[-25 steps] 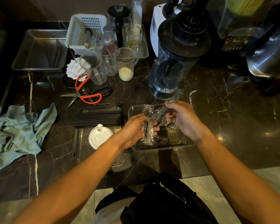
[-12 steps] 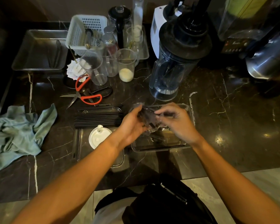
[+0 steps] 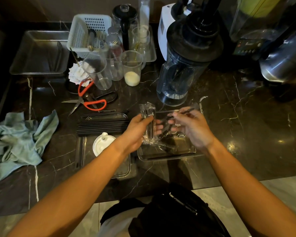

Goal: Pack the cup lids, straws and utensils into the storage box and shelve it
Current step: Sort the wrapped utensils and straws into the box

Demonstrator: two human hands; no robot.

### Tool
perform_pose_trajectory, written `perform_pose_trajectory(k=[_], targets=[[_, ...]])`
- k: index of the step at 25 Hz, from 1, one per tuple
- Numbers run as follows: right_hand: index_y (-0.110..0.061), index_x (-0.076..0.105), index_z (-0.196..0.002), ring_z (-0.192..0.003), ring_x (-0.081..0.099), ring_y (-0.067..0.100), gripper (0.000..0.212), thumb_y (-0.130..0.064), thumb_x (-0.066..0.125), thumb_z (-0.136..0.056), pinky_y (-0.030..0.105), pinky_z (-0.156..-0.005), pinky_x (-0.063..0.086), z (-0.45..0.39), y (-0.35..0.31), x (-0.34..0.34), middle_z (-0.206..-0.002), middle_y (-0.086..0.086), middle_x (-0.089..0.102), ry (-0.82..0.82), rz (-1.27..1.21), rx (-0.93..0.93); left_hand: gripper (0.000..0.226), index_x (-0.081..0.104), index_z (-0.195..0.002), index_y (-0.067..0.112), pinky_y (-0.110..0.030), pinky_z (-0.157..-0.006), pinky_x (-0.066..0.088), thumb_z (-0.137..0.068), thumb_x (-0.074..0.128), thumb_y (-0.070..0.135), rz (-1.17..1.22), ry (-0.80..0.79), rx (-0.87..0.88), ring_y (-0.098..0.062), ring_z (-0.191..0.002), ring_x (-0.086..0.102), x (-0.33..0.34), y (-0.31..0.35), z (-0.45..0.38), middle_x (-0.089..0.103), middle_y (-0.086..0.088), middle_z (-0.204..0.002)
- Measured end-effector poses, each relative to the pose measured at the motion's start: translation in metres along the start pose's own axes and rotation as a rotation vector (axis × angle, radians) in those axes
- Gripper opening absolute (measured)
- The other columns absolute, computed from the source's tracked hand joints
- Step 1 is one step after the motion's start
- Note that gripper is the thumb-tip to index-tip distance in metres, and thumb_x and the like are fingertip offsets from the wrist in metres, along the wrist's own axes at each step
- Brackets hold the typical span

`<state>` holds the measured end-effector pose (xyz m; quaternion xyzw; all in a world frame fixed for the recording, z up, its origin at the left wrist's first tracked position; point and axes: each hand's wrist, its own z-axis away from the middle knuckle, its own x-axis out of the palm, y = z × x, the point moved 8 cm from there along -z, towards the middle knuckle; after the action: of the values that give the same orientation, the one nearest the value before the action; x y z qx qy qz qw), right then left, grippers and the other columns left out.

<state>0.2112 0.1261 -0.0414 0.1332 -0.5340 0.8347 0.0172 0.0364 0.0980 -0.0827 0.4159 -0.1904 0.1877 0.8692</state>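
My left hand [image 3: 137,132] now lifts the wrapped utensils [image 3: 148,124] upright; my right hand [image 3: 191,129] pinches one more beside them, above the box [image 3: 186,153], ready for packing.

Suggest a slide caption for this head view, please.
Left hand holds wrapped utensils above the clear box; right hand pinches one utensil.
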Motion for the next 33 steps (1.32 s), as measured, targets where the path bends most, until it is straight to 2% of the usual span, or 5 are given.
perform_pose_trajectory(k=[5,10,13,19,33], targets=[[0.000,0.064,-0.101,-0.086,0.069,0.011,0.007,0.000,0.069,-0.096,0.027,-0.070,0.061,0.004,-0.025,0.027,-0.096,0.004,0.067,0.010,0.572,-0.423,0.040,0.053,-0.138,-0.005,-0.044,-0.086,0.063,-0.108,0.046,0.021,0.066,-0.118,-0.111,-0.033,-0.106,0.072,0.012,-0.010,0.006,0.068,-0.026,-0.121],[-0.010,0.072,-0.124,-0.120,0.056,0.011,0.038,0.007,0.061,-0.092,0.027,-0.103,0.049,0.005,-0.002,0.053,-0.127,0.002,0.058,-0.245,1.123,-0.524,0.040,0.050,-0.138,-0.007,-0.031,-0.067,0.061,-0.105,0.053,0.016,0.061,-0.042,-0.022,-0.022,-0.084,0.073,0.006,0.007,0.002,0.070,-0.017,-0.105],[-0.015,0.073,-0.114,-0.103,0.063,0.007,0.021,-0.008,0.065,-0.096,0.023,-0.090,0.054,0.000,-0.002,0.036,-0.112,-0.001,0.064,-0.074,1.019,-0.402,0.036,0.052,-0.135,-0.005,-0.041,-0.080,0.064,-0.104,0.054,0.013,0.076,0.049,0.059,-0.028,-0.091,0.076,-0.011,0.022,-0.003,0.071,-0.021,-0.112],[-0.016,0.065,-0.116,-0.109,0.064,0.022,0.034,-0.039,0.075,-0.091,0.037,-0.095,0.051,-0.010,0.076,0.026,-0.115,0.002,0.066,-0.381,1.773,0.178,0.016,0.053,-0.119,0.005,-0.033,-0.067,0.060,-0.105,0.052,0.012,0.119,0.137,0.133,-0.022,-0.073,0.069,-0.032,0.043,-0.001,0.069,-0.014,-0.097],[-0.023,0.071,-0.111,-0.070,0.064,0.005,0.017,-0.016,0.073,-0.095,0.022,-0.070,0.053,-0.006,-0.023,0.040,-0.093,-0.003,0.076,-0.471,0.986,0.198,0.026,0.062,-0.128,0.008,-0.032,-0.089,0.059,-0.104,0.054,0.013,-0.467,-0.080,0.071,-0.022,-0.106,0.073,0.006,0.023,-0.006,0.075,-0.010,-0.116]])
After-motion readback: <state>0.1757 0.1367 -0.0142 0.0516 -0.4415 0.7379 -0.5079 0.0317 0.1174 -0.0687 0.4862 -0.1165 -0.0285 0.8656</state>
